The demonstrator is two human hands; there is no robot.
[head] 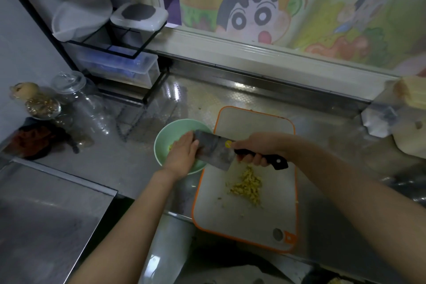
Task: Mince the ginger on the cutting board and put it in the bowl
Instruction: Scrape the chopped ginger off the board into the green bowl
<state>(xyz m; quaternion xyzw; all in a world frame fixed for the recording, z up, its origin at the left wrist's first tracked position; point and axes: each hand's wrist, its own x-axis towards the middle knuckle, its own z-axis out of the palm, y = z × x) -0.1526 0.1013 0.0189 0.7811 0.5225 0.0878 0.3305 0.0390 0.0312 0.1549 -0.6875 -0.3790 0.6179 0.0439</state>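
A white cutting board (pixel 249 212) with an orange rim lies on the steel counter. A pile of minced yellow ginger (pixel 247 185) sits in its middle. Left of the board stands a pale green bowl (pixel 167 132) with a little ginger inside. My right hand (pixel 255 147) grips the black handle of a cleaver (pixel 214 150), whose blade is held over the bowl's right side. My left hand (pixel 183 152) lies with straight fingers flat against the blade, above the bowl.
A black wire rack (pixel 129 53) with plastic containers stands at the back left. Glass jars (pixel 76 104) and a dark bag (pixel 36 138) crowd the left counter. A steel sink cover (pixel 46 210) is at the lower left. A pale object (pixel 410 127) is at the right edge.
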